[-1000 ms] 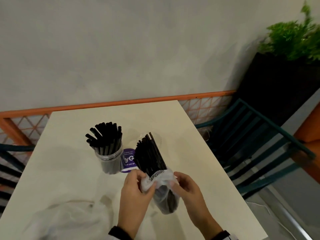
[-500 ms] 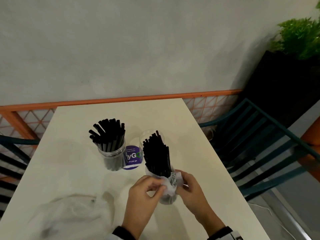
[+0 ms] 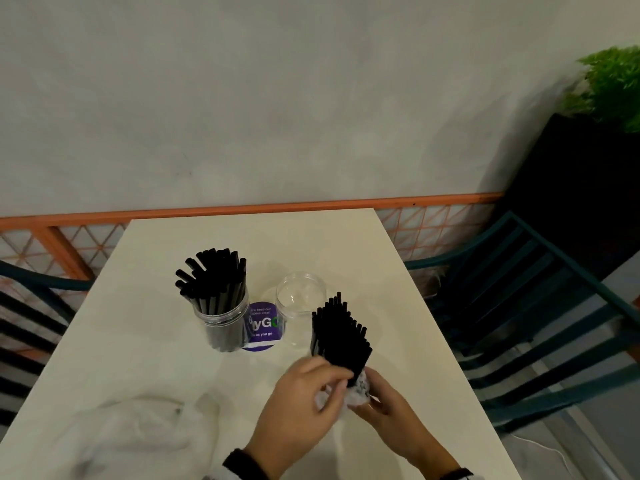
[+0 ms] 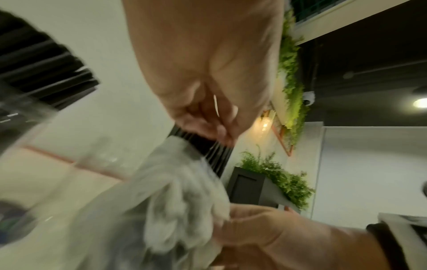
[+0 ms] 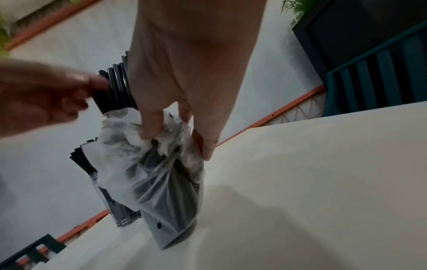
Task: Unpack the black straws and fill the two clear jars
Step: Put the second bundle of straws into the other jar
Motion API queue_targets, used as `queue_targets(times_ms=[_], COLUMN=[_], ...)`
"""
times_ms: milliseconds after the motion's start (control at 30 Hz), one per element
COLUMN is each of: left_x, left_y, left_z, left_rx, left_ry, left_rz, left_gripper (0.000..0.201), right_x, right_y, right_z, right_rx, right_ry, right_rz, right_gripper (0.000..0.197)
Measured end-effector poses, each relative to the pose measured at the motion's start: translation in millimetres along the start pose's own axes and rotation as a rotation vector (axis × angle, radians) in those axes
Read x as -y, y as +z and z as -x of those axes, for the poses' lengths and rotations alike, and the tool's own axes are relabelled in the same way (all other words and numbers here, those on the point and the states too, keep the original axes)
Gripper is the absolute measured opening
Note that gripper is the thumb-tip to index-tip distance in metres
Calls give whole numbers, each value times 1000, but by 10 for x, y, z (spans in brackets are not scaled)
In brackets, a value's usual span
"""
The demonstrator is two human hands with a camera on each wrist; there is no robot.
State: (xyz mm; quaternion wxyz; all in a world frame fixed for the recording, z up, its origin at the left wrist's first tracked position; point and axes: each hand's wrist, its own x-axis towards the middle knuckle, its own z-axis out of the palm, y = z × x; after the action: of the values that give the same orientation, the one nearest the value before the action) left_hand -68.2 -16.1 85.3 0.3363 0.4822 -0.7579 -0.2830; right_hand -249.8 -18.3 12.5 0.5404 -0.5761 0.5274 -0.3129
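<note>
Low and right of centre in the head view, both hands work at a bundle of black straws point(image 3: 341, 336) that stands half out of a crumpled clear plastic bag point(image 3: 360, 393), its base on the pale table point(image 3: 145, 341). The left hand point(image 3: 304, 398) pinches the straws just above the bag's bunched mouth with thumb and fingertips; the right hand point(image 3: 389, 405) curls its fingers into the gathered plastic, as the right wrist view shows plainly. Just up and left of the bundle an empty clear jar point(image 3: 300, 299) stands upright. Further left, past a round purple sticker point(image 3: 264, 325), a second clear jar point(image 3: 221, 323) is packed with straws fanning out of its top. An empty plastic wrapper point(image 3: 138, 431) lies crumpled at the lower left of the table
</note>
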Motion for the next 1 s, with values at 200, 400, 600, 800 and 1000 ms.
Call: queue_targets(times_ms=[200,400,600,800,1000], left_x=[-303,-3,-28,-65,21], left_y=[3,181,230,305,11], left_z=[-431,-635,-594,-496,-573], left_rx=[-326,-24,-54,-118,-316], left_ry=[95,-163,22,109,49], left_rz=[-436,-648,-603,-446,-51], left_gripper=[55,51,38,18,25], right_x=[5,-83,-147,-187,59], right_y=[37,45,2,-28,-335], right_z=[-51,-98,-124,-117,-168], right_rx=[-1,34,33,-29,-289], right_ry=[-30,3,80,98,-86], right_rz=[106,143,-45,-89,32], right_gripper=[48,66,42,28,39])
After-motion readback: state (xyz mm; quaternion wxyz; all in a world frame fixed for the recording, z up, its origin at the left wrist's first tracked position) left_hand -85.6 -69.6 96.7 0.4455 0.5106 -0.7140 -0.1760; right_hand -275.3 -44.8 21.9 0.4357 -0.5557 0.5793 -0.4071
